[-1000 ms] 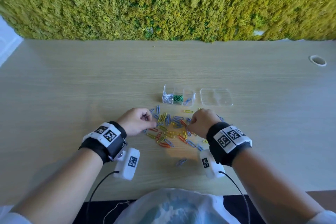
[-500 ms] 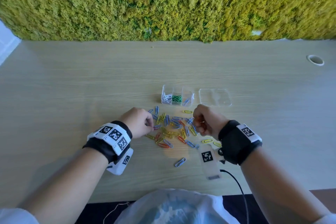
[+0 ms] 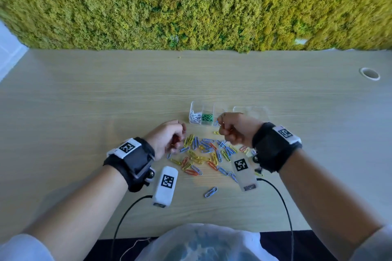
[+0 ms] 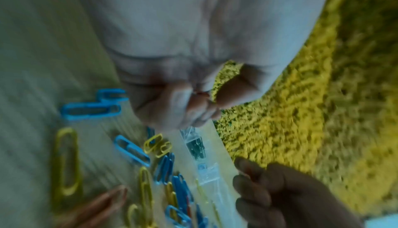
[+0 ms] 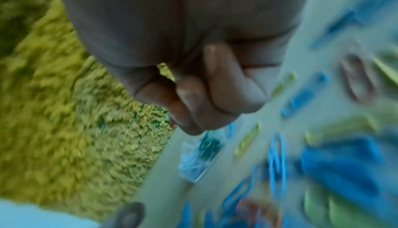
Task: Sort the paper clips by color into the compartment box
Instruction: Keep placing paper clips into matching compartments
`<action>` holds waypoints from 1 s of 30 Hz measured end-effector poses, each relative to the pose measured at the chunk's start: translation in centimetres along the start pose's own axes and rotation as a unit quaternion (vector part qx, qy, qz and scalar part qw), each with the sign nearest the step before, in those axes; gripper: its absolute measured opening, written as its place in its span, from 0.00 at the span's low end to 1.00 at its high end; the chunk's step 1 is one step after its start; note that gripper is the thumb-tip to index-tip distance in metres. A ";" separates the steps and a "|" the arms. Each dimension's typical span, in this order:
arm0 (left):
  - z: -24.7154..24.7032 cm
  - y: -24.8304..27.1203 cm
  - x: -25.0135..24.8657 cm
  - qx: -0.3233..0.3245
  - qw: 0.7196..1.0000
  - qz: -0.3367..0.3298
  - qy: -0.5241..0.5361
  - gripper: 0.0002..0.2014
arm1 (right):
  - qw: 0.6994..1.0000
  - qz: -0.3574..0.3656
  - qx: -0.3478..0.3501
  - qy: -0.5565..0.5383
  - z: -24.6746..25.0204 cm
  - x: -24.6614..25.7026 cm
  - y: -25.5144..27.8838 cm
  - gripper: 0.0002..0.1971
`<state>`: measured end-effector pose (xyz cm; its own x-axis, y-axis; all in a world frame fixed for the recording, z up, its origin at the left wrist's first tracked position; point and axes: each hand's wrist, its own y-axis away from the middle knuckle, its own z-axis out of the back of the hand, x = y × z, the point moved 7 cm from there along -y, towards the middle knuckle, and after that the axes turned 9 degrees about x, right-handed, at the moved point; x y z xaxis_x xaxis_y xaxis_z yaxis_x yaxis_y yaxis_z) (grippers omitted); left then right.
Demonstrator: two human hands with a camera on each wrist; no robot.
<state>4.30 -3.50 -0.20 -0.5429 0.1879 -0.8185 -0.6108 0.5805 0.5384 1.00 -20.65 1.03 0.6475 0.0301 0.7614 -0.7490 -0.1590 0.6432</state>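
A clear compartment box (image 3: 196, 108) stands mid-table, white clips in its left cell and green clips (image 3: 206, 117) in the middle one. Loose blue, yellow and red clips (image 3: 206, 154) lie spread in front of it. My left hand (image 3: 169, 139) is curled at the pile's left edge, and a bit of red clip shows between its fingers (image 4: 202, 93). My right hand (image 3: 230, 128) is a fist raised at the box's right cell, hiding most of that cell. A thin clip shows at its fingertips, but the blur hides its colour.
The box's clear lid (image 3: 254, 110) lies just right of it, behind my right hand. One blue clip (image 3: 211, 192) lies apart nearer me. A moss wall (image 3: 191, 6) bounds the table's far side. A cable hole (image 3: 370, 73) is far right.
My right hand rose off the pile and moved away from me to the box's right end. My left hand shifted slightly forward and turned, staying at the pile's left edge.
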 end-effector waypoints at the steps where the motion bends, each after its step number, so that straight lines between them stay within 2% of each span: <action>1: 0.1 -0.3 -0.3 -0.019 0.997 0.003 -0.079 0.13 | 0.995 -0.014 -0.033 0.091 0.7 0.7 -0.5 0.12; 3: -0.1 -1.2 -0.9 -0.023 0.970 0.008 -0.242 0.11 | 0.961 -0.030 -0.087 0.261 2.1 2.3 -1.6 0.09; 5: -0.5 -2.1 -1.8 -0.015 0.921 -0.001 -0.390 0.08 | 0.913 -0.024 -0.129 0.387 3.3 3.8 -2.7 0.05; 7: -1.2 -3.0 -2.6 -0.008 0.867 -0.007 -0.499 0.09 | 0.869 -0.022 -0.151 0.471 3.7 5.2 -3.4 0.03; 8: -1.6 -3.5 -3.0 -0.006 0.852 -0.010 -0.524 0.10 | 0.841 -0.028 -0.155 0.517 3.7 5.7 -3.7 0.05; 10: -2.4 -4.4 -3.9 -0.013 0.840 -0.024 -0.541 0.11 | 0.790 -0.038 -0.163 0.590 3.3 6.5 -4.2 0.12; 14: -3.5 -5.8 -6.4 -0.056 0.813 -0.037 -0.578 0.14 | 0.742 -0.049 -0.152 0.652 2.5 7.1 -5.2 0.13; 16: -3.9 -6.4 -7.4 -0.063 0.812 -0.038 -0.579 0.14 | 0.732 -0.049 -0.153 0.662 2.3 7.5 -5.3 0.12; 18: -4.2 -6.9 -8.1 -0.063 0.812 -0.040 -0.580 0.14 | 0.736 -0.043 -0.147 0.660 2.5 7.8 -5.3 0.15; 21: -4.7 -7.3 -9.1 -0.071 0.808 -0.066 -0.581 0.13 | 0.761 -0.023 -0.152 0.630 3.0 8.1 -4.6 0.20; 23: -5.3 -7.4 -9.7 -0.075 0.805 -0.097 -0.580 0.13 | 0.769 -0.002 -0.165 0.618 3.5 8.1 -4.2 0.20; 26: -6.4 -7.9 -10.3 -0.073 0.784 -0.121 -0.605 0.14 | 0.805 0.011 -0.193 0.561 4.9 7.3 -3.8 0.20; 30: -8.2 -8.7 -10.3 -0.039 0.746 -0.111 -0.655 0.14 | 0.839 0.016 -0.219 0.498 7.1 5.8 -2.6 0.18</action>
<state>10.48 -16.97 5.23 0.5751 0.7368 -0.3555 -0.6610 0.6745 0.3289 7.67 -27.04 3.18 0.3504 0.8773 0.3280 -0.8850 0.1955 0.4225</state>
